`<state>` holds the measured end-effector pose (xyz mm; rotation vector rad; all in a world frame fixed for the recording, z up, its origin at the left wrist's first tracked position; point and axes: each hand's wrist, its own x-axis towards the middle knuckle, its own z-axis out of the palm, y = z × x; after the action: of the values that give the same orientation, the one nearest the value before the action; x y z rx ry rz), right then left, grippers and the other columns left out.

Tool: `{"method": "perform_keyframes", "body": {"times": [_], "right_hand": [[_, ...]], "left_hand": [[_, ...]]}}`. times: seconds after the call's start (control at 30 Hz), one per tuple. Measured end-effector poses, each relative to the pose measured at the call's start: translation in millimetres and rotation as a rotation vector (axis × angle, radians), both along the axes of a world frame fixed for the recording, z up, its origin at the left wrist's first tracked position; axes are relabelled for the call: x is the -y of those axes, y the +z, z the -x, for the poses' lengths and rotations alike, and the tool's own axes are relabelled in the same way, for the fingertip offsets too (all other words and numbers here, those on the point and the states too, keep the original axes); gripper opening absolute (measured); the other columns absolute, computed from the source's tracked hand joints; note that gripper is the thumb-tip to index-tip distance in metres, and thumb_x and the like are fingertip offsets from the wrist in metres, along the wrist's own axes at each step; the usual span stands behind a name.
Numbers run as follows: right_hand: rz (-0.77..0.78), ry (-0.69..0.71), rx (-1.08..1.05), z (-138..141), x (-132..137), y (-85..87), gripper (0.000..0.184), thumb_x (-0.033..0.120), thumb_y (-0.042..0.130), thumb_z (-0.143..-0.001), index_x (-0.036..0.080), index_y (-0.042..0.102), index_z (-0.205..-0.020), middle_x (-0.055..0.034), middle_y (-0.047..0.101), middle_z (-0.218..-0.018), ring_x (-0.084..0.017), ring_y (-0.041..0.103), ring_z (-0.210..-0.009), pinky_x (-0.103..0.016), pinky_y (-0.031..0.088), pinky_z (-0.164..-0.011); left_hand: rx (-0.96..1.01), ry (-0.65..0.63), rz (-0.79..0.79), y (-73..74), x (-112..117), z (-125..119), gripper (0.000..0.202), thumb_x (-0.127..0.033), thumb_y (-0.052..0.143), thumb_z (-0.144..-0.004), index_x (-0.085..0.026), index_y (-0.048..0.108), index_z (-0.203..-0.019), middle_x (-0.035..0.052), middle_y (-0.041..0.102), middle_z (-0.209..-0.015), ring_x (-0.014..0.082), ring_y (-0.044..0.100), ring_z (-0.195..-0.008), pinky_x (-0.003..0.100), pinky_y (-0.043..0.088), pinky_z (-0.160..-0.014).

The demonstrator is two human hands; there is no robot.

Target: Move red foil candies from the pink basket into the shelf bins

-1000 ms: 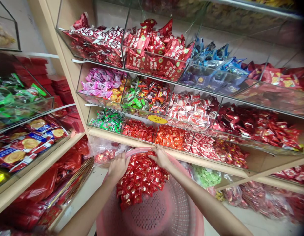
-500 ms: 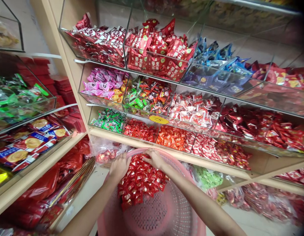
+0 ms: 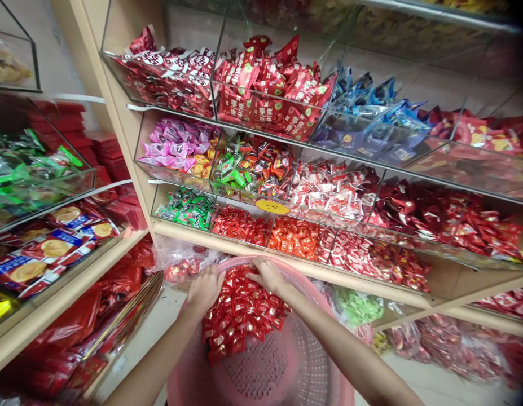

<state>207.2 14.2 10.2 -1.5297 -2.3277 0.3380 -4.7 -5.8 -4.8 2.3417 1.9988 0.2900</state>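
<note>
A pink plastic basket (image 3: 316,290) with a perforated bottom and walls stands tilted in front of the shelves. My left hand (image 3: 205,286) grips its far rim on the left, fingers curled over the edge. To the right along the same rim, my right hand (image 3: 266,275) is closed over it, with the thumb on the inside. Between and below both hands lies a heap of red-wrapped candies (image 3: 246,316) with gold print, gathered against the far side of the basket. The undersides of my fingers are hidden by the rim.
Shelves ahead hold clear bins of wrapped sweets, including red candies (image 3: 240,224), orange-red ones (image 3: 294,238) and green ones (image 3: 185,207). A yellow price tag (image 3: 272,207) hangs on a bin. Plastic bags of goods (image 3: 358,304) lie beneath the wooden shelf edge (image 3: 371,285).
The view has shifted very slightly. Both hands, the basket and the red candies stay in nearly the same place.
</note>
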Motion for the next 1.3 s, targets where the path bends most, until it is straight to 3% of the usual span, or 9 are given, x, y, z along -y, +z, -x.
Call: {"method": "perform_keyframes", "body": {"times": [0.1,0.27,0.37,0.47,0.63,0.93,1.1,1.2,1.3], "right_hand": [[-0.052,0.000,0.011,2.5,-3.4,14.3,0.025,0.041,0.056,-0.081,0.016,0.057,-0.082,-0.0060,0.060,-0.084,-0.017,0.052,-0.081,-0.028,0.038,-0.074],[-0.120,-0.141,0.090,8.4,-28.8,52.2,0.018,0.029,0.042,-0.089,0.018,0.053,-0.097,-0.0080,0.058,-0.094,-0.016,0.055,-0.086,-0.027,0.039,-0.074],[-0.051,-0.296,0.238,14.8,-53.1,71.2,0.023,0.025,0.041,-0.089,0.016,0.050,-0.108,-0.0132,0.057,-0.103,-0.020,0.058,-0.088,-0.029,0.042,-0.073],[0.065,-0.383,0.345,23.7,-76.3,79.8,0.028,0.025,0.052,-0.083,0.011,0.054,-0.108,-0.0181,0.059,-0.103,-0.025,0.060,-0.093,-0.032,0.045,-0.073],[0.224,-0.417,0.394,36.8,-95.3,76.2,0.030,0.018,0.062,-0.073,0.012,0.063,-0.103,-0.0175,0.064,-0.098,-0.025,0.062,-0.093,-0.031,0.048,-0.073],[0.093,-0.362,0.375,27.5,-79.4,79.8,0.028,0.019,0.052,-0.080,0.014,0.058,-0.107,-0.0161,0.061,-0.103,-0.024,0.060,-0.093,-0.030,0.045,-0.072],[0.011,-0.070,0.146,9.5,-47.6,82.8,0.027,0.033,0.051,-0.084,0.021,0.054,-0.108,-0.0066,0.064,-0.094,-0.018,0.060,-0.085,-0.024,0.040,-0.070],[0.001,0.075,0.042,-7.3,-24.7,72.3,0.022,0.032,0.051,-0.084,0.020,0.056,-0.102,-0.0046,0.064,-0.091,-0.016,0.058,-0.084,-0.023,0.039,-0.070],[0.031,0.114,0.045,-26.8,-7.4,55.2,0.018,0.030,0.053,-0.083,0.019,0.059,-0.096,-0.0048,0.064,-0.088,-0.015,0.057,-0.078,-0.023,0.038,-0.069]], "left_hand": [[0.003,0.004,0.011,0.7,-0.1,-0.2,0.049,-0.042,0.018,-0.089,-0.013,0.050,-0.111,0.0142,0.062,-0.104,0.0240,0.060,-0.092,0.036,0.047,-0.075],[0.009,0.003,-0.002,0.8,0.7,-0.3,0.049,-0.042,0.017,-0.090,-0.012,0.051,-0.109,0.0141,0.062,-0.103,0.0242,0.060,-0.091,0.037,0.046,-0.077],[0.000,0.005,-0.003,0.6,0.8,-0.3,0.049,-0.042,0.018,-0.090,-0.012,0.050,-0.112,0.0147,0.062,-0.102,0.0247,0.060,-0.091,0.037,0.047,-0.075],[0.008,0.010,0.008,-0.1,0.3,-0.2,0.049,-0.042,0.020,-0.089,-0.012,0.049,-0.114,0.0157,0.061,-0.105,0.0245,0.059,-0.093,0.036,0.047,-0.075],[0.004,0.010,-0.003,-2.8,-0.7,0.1,0.049,-0.042,0.019,-0.090,-0.012,0.049,-0.114,0.0147,0.061,-0.106,0.0252,0.059,-0.094,0.036,0.047,-0.073],[0.002,0.007,-0.015,-1.8,0.1,0.1,0.049,-0.041,0.019,-0.090,-0.011,0.051,-0.111,0.0139,0.062,-0.103,0.0241,0.059,-0.092,0.036,0.047,-0.076],[-0.005,0.009,-0.008,-1.0,0.0,-0.4,0.049,-0.040,0.019,-0.090,-0.011,0.050,-0.112,0.0149,0.062,-0.103,0.0245,0.060,-0.092,0.036,0.047,-0.076],[0.000,0.012,-0.010,-0.9,0.3,-0.9,0.048,-0.040,0.019,-0.090,-0.011,0.052,-0.110,0.0151,0.062,-0.103,0.0243,0.060,-0.091,0.037,0.047,-0.077],[0.001,0.016,-0.003,-0.1,0.7,-0.9,0.049,-0.041,0.019,-0.089,-0.011,0.051,-0.112,0.0153,0.061,-0.105,0.0239,0.060,-0.092,0.036,0.047,-0.077]]}}
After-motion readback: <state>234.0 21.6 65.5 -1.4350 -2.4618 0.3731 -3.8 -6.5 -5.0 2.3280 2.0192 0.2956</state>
